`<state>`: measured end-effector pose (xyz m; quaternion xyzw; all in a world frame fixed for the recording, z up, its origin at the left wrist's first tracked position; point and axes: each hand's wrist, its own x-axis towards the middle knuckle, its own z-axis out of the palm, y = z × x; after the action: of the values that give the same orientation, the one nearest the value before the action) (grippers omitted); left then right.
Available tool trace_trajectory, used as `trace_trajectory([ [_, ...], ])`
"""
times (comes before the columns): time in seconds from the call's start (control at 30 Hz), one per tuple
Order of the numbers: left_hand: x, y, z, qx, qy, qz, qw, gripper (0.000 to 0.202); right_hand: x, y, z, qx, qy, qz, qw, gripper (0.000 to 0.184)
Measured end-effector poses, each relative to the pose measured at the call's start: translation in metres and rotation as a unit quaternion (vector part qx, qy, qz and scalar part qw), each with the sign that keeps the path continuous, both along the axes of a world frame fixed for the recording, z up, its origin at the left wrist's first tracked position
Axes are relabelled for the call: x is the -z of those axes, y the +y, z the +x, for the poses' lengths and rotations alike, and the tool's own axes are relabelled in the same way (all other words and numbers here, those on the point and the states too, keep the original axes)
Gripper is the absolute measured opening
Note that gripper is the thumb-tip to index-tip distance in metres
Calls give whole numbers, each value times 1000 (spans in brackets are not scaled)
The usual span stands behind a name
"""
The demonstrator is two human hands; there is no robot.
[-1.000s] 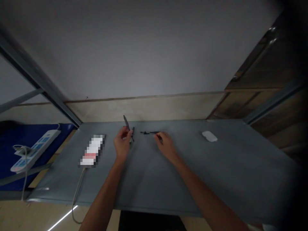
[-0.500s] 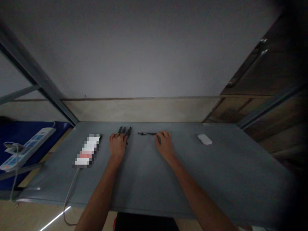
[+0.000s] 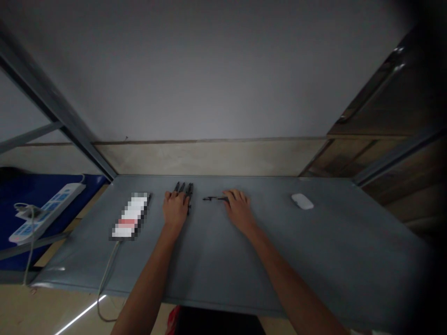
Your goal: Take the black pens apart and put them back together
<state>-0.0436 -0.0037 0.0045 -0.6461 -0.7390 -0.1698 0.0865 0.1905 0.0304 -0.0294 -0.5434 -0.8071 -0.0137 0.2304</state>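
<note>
Several black pens lie side by side on the grey table, tips toward the wall. My left hand is palm down over them, its fingers curled across the pens and the thumb side against the rightmost one. Their lower parts are mostly hidden under that hand. To the right, another black pen lies sideways, pointing left. My right hand is closed around its right end, which the fingers cover.
On the left of the table lies a phone with a blurred screen and a cable running off the front edge. A small white case sits at the right. A power strip rests on a blue surface beyond the left edge.
The view has shifted slightly. The sideways pen now shows less clutter near my right fingers, and my left hand stays over the upright-pointing pens.
</note>
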Motion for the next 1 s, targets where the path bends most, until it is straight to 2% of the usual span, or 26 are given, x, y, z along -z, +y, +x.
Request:
trace_trajectory([
  [0.13,3,1,0,10,-6,51,999,32,0,1,0,3,2,10,1000,15],
  [0.2,3,0,4,41,-11,77,996,34,-2,0,-1,-10,16,6,1000,12],
  [0.33,4,-4,24,175,5,92,980,33,-7,-3,-9,-100,61,-35,993,16],
  [0.4,6,-6,36,243,32,71,967,32,-8,-5,-14,-129,78,-49,987,18],
  [0.47,9,-6,46,278,59,41,958,27,-8,-8,-17,-137,90,-54,985,18],
  [0.57,13,-5,53,274,89,12,958,23,-11,-9,-15,-151,90,-58,983,18],
  [0.7,15,-3,50,268,102,14,958,25,-15,-8,-9,-160,38,-39,986,23],
  [0.83,15,-2,42,244,56,44,967,27,-19,-5,-4,-154,-15,-41,987,18],
  [0.9,15,0,39,231,31,55,971,29,-20,-3,0,-138,-19,-53,989,16],
  [1.0,15,2,34,228,12,50,972,28,-20,-3,4,-149,-6,-66,987,17],
])
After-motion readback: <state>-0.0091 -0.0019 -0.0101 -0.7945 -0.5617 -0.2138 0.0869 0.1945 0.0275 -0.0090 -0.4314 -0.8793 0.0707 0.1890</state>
